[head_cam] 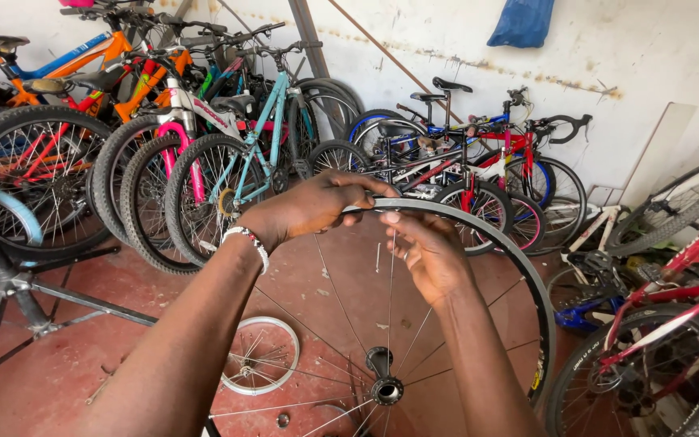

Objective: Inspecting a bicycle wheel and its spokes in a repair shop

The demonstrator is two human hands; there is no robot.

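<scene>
One bare black wheel rim (pixel 519 267) fills lower centre of frame, hub (pixel 383 380) at bottom. Left hand (pixel 313 206) clamps rim's top edge, fingers curled. Right hand (pixel 422 251) pinches one spoke (pixel 391 283) just below rim. One small loose wheel (pixel 259 354) lies on red floor (pixel 66 356), lower left. Bicycles (pixel 228 137) crowd upper frame, too overlapped to count.

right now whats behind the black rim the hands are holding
Behind the black rim, a row of parked bicycles stands against the white wall. The left hand and right hand cover part of them.

Parked bicycles (pixel 228 154) line a stained white wall (pixel 657 48) over a red floor (pixel 66 364) in daylight.
</scene>
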